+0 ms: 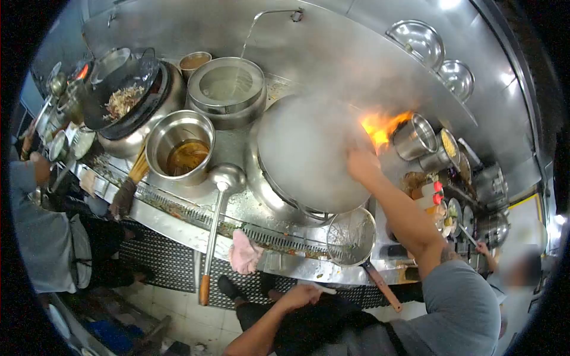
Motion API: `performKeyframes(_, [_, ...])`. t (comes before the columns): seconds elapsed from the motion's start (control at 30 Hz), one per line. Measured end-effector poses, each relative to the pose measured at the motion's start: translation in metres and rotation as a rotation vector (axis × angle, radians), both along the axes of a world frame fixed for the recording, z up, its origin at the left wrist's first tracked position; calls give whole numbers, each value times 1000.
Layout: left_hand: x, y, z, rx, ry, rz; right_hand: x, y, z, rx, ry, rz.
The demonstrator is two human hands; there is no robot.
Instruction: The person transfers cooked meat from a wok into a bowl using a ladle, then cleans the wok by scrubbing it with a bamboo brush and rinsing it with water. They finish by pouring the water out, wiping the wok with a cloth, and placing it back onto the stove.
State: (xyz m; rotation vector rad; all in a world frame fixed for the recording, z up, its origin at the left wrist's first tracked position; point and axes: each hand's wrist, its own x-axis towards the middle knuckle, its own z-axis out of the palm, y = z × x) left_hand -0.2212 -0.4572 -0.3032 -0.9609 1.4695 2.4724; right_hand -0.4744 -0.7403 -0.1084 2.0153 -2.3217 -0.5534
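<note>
My right hand (363,166) reaches over the right side of the large wok (265,172), its fingers curled and blurred by thick steam. Whatever it holds, if anything, is hidden. Steam covers the wok's contents. Orange flame (383,127) flares just beyond that hand. Low in front of my body, my left hand (301,295) is closed on a small white object (324,289) whose kind I cannot make out. A round strainer (351,237) with a wooden handle rests at the counter's front edge, between my arms. A long-handled ladle (226,178) lies left of the wok.
Left of the wok stand a pot of brown oil (189,157) and a water pot (226,83) under a running tap (279,10). A pink cloth (244,252) hangs on the front edge. A co-worker (44,231) stands left by another wok (95,104); another person (499,273) is at right.
</note>
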Motion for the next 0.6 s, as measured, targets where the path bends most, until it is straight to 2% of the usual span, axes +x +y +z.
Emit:
performKeyframes(0.03, [22,-13,39,-131,64,197,9,24,22,40,-56,-73])
performKeyframes(0.1, [19,-52,124,84,299,891,32,59,49,103,-161,69])
performKeyframes(0.13, [7,-75,155,193,333,1119,37,75,58,130,-214,140])
performKeyframes(0.17, [-11,-101,161,271,340,1262,20,66,41,75,-219,117])
performKeyframes(0.2, [-27,-125,154,208,387,1306,0,53,25,26,-224,84])
performKeyframes(0.23, [-38,-143,178,323,304,1364,-12,51,33,28,-183,-6])
performKeyframes(0.27, [-49,-159,180,419,290,1406,-21,50,39,33,-143,-94])
performKeyframes(0.37, [-69,-193,173,690,264,1611,-38,79,93,19,-107,-156])
performKeyframes(0.43, [-74,-199,145,502,209,1580,-47,111,104,42,-127,-181])
performKeyframes(0.5, [-76,-198,143,357,176,1564,-49,152,116,-158,-284,-193])
performKeyframes(0.6, [-73,-192,154,240,209,1585,-49,213,106,-426,-516,-292])
